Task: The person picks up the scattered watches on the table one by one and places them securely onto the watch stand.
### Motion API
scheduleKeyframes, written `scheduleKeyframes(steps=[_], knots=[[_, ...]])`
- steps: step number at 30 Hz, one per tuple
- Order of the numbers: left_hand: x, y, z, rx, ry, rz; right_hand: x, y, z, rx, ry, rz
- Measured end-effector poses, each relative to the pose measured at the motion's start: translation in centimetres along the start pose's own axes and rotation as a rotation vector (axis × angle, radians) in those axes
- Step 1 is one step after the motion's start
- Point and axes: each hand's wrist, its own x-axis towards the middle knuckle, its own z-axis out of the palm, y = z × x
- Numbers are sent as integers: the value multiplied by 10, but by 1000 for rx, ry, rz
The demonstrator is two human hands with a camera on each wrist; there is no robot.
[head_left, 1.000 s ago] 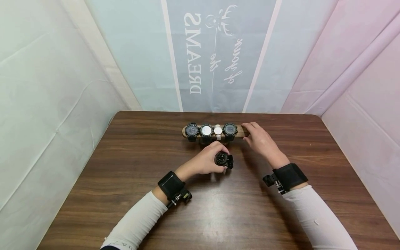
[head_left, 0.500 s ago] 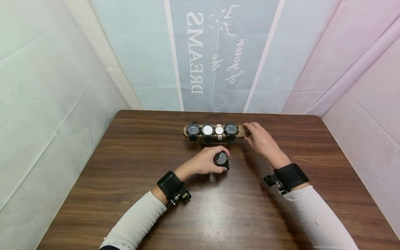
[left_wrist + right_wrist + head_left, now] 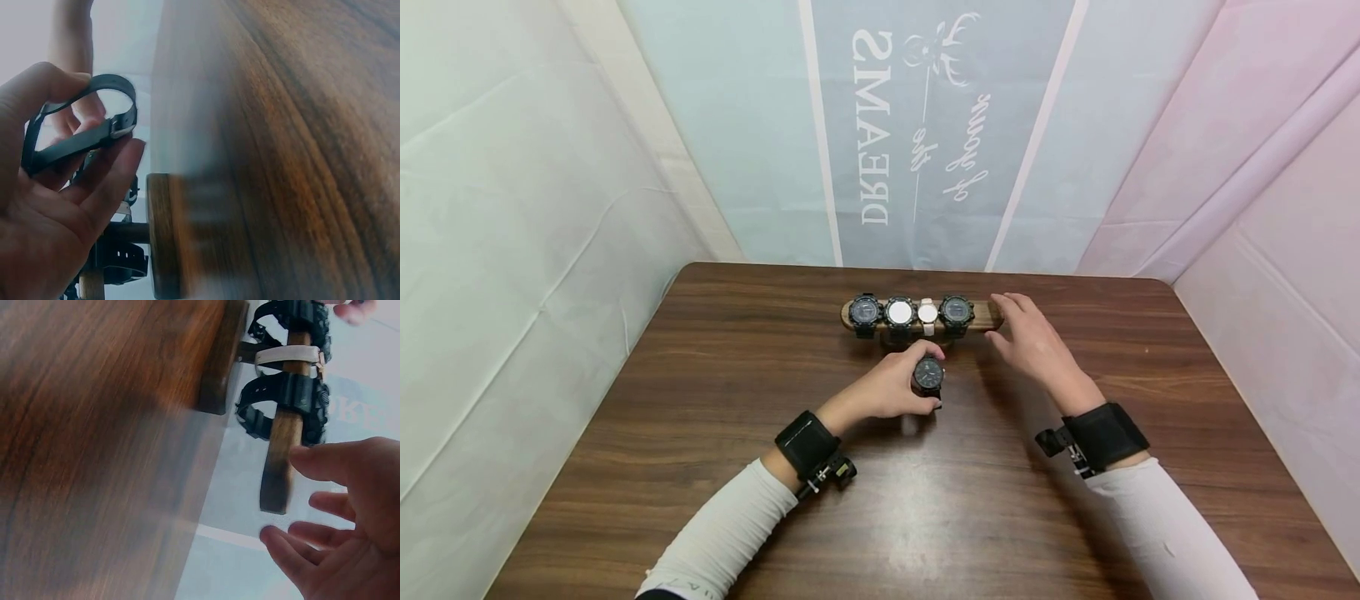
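My left hand (image 3: 901, 385) holds a black wristwatch (image 3: 928, 374) with a dark dial, in front of the watch stand. Its strap (image 3: 78, 147) forms a buckled loop between thumb and fingers in the left wrist view. At the right end of the stand's wooden bar (image 3: 987, 317) is my right hand (image 3: 1032, 337), fingers spread loosely. In the right wrist view its thumb overlaps the bar near the end; whether it touches I cannot tell. Several watches ring the bar: a black one (image 3: 865, 312), one with a bright face (image 3: 899, 312), a small white-strapped one (image 3: 928, 312) and another black one (image 3: 957, 311).
The stand's wooden base (image 3: 222, 362) rests on the brown wood table (image 3: 700, 375) towards its far edge. Behind hangs a pale blue printed curtain (image 3: 917, 133). White sheets (image 3: 535, 250) rise on both sides.
The watch in my left hand has turned, and its strap no longer sticks out to the right. My right hand has loosened and shifted slightly right at the bar's end.
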Motion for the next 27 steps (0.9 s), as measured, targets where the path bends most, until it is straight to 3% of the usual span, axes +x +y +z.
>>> scheduleKeyframes(steps=[6,10,17,27], knots=[[-2,1,-1,-3,20,-64,-17,-17,-2,35,136,-55],[-1,3,-2,20,26,-94,-29,-36,5,114,165,-107],[0,7,-3,45,64,-103,-46,-68,15,299,146,-185],[1,14,-2,73,67,-146,-50,-86,20,286,83,-114]])
